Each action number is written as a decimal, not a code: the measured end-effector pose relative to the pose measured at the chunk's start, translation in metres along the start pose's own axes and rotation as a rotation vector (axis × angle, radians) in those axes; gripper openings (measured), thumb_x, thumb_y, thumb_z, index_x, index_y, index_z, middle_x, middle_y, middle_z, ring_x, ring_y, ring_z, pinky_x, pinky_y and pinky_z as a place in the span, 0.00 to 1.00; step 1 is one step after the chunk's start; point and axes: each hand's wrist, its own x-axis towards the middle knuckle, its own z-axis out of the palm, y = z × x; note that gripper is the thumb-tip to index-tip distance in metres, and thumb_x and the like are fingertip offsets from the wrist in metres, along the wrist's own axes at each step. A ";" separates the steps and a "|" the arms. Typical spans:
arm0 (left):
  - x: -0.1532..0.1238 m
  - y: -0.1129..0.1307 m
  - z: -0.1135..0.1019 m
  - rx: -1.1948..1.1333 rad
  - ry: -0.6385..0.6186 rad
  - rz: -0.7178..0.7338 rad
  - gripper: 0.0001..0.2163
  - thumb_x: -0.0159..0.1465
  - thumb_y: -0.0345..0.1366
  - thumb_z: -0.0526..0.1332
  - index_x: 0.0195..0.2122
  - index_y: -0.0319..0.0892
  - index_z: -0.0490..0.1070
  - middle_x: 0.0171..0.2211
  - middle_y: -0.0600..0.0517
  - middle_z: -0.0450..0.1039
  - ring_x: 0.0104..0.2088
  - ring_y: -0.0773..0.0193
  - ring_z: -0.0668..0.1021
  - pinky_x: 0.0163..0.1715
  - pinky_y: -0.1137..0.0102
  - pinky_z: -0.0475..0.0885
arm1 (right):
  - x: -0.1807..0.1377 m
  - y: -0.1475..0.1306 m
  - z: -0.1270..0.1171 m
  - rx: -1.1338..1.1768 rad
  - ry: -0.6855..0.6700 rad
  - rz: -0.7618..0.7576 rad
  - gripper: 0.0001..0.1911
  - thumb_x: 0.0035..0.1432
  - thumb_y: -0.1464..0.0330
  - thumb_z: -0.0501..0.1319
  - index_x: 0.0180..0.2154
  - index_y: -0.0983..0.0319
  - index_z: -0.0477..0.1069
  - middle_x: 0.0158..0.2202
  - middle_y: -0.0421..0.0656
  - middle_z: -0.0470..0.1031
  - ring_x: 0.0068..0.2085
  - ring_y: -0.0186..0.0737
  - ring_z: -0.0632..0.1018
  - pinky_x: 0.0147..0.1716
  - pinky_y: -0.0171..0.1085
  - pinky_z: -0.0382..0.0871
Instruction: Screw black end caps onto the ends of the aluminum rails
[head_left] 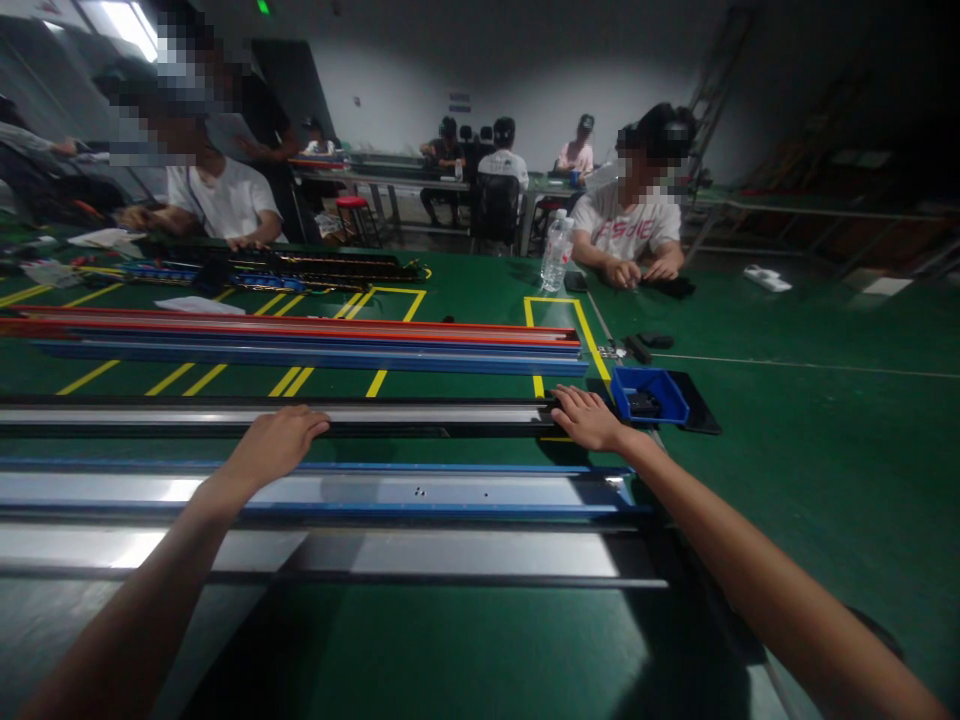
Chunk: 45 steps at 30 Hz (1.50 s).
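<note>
A long black rail with a silver top face [420, 413] lies across the green table. My left hand [279, 440] rests on its near edge toward the middle, fingers curled over it. My right hand [586, 416] lies on the rail's right end, fingers wrapped at the end. Closer to me lie a blue-edged silver rail [465, 490] and a wider black-edged silver rail [480, 553]. Just right of my right hand stands a small blue bin [660, 382] with dark parts inside.
Red and blue rails [322, 340] lie stacked beyond, over yellow floor-style markings [390, 300]. A water bottle [556, 250] stands at the far edge. One person in a white shirt [634, 225] sits opposite right, another [221, 200] opposite left. A black cable carrier [315, 268] lies far left.
</note>
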 end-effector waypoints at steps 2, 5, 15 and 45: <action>-0.002 0.000 0.001 -0.001 0.001 -0.004 0.25 0.73 0.43 0.44 0.51 0.40 0.79 0.49 0.38 0.80 0.49 0.43 0.80 0.45 0.56 0.74 | -0.001 -0.001 -0.001 0.000 0.001 -0.003 0.34 0.72 0.54 0.39 0.71 0.60 0.56 0.73 0.50 0.57 0.72 0.57 0.58 0.68 0.58 0.53; -0.004 -0.001 0.002 -0.002 0.003 -0.009 0.25 0.73 0.44 0.43 0.52 0.41 0.79 0.49 0.39 0.80 0.49 0.43 0.80 0.44 0.57 0.74 | -0.004 -0.003 -0.002 0.003 0.000 -0.008 0.33 0.72 0.54 0.39 0.71 0.60 0.56 0.73 0.50 0.58 0.72 0.57 0.59 0.68 0.57 0.54; -0.007 -0.005 0.006 -0.011 0.004 0.006 0.25 0.74 0.43 0.43 0.52 0.41 0.79 0.50 0.39 0.79 0.49 0.43 0.80 0.44 0.56 0.73 | -0.010 -0.005 -0.001 0.013 0.009 0.004 0.33 0.72 0.53 0.39 0.70 0.59 0.57 0.73 0.49 0.58 0.71 0.58 0.62 0.67 0.56 0.56; -0.016 -0.012 0.014 -0.074 0.056 -0.044 0.27 0.72 0.49 0.43 0.48 0.45 0.81 0.48 0.41 0.81 0.50 0.43 0.80 0.45 0.54 0.72 | -0.025 -0.010 0.001 0.023 0.023 -0.012 0.33 0.73 0.55 0.39 0.70 0.64 0.57 0.72 0.54 0.60 0.70 0.58 0.63 0.66 0.57 0.56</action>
